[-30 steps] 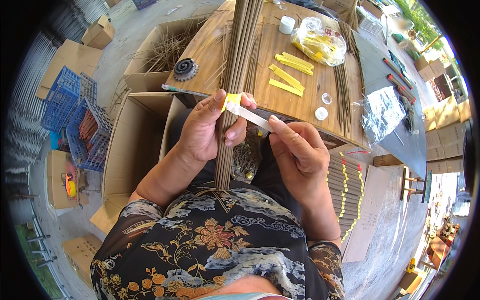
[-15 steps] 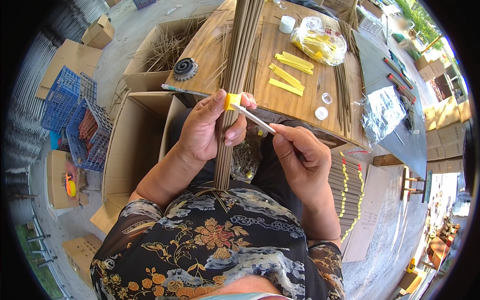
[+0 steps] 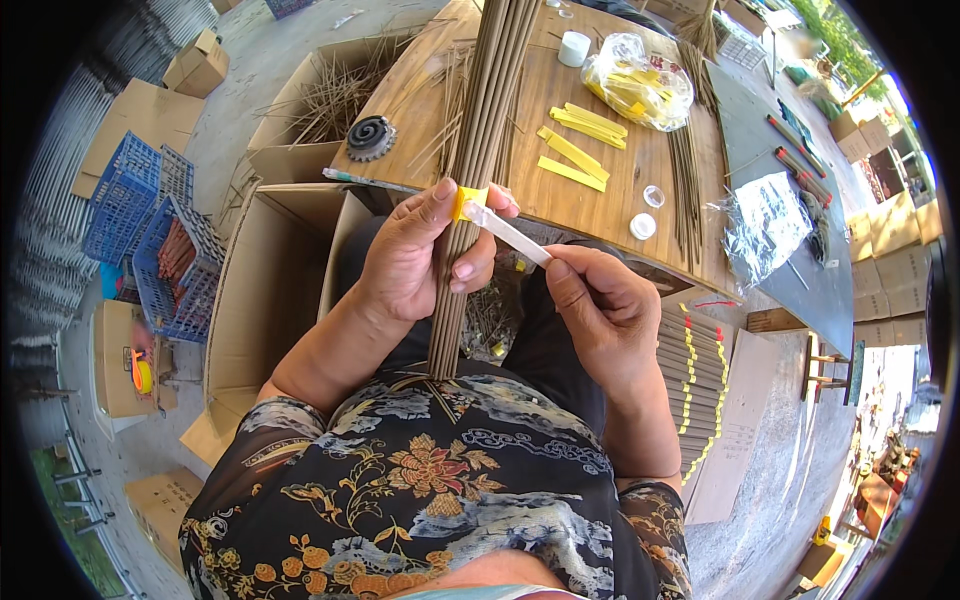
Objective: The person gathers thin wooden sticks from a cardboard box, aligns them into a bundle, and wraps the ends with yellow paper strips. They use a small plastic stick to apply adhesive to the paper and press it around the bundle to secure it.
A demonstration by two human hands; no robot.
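Observation:
My left hand [image 3: 392,262] is closed round a bundle of thin brown incense sticks [image 3: 490,100], which stands tilted between my lap and the table. A yellow paper strip [image 3: 468,204] lies against the bundle under the thumb. My right hand [image 3: 608,318] pinches the near end of a flat white stick [image 3: 515,234] between thumb and fingers. Its far tip touches the yellow strip. Several more yellow strips [image 3: 573,158] lie on the wooden table [image 3: 540,195], beside a clear plastic bag [image 3: 640,85] holding others.
A white jar [image 3: 574,49] and a white lid [image 3: 643,227] sit on the table, with a black coil-shaped object [image 3: 371,138] at its left. An open cardboard box [image 3: 265,290] stands left of my legs. Banded incense bundles [image 3: 700,385] lie at my right.
The white stick has turned so that more of its flat face shows, its tip still at the yellow strip. My right hand has shifted only slightly; the left holds its place.

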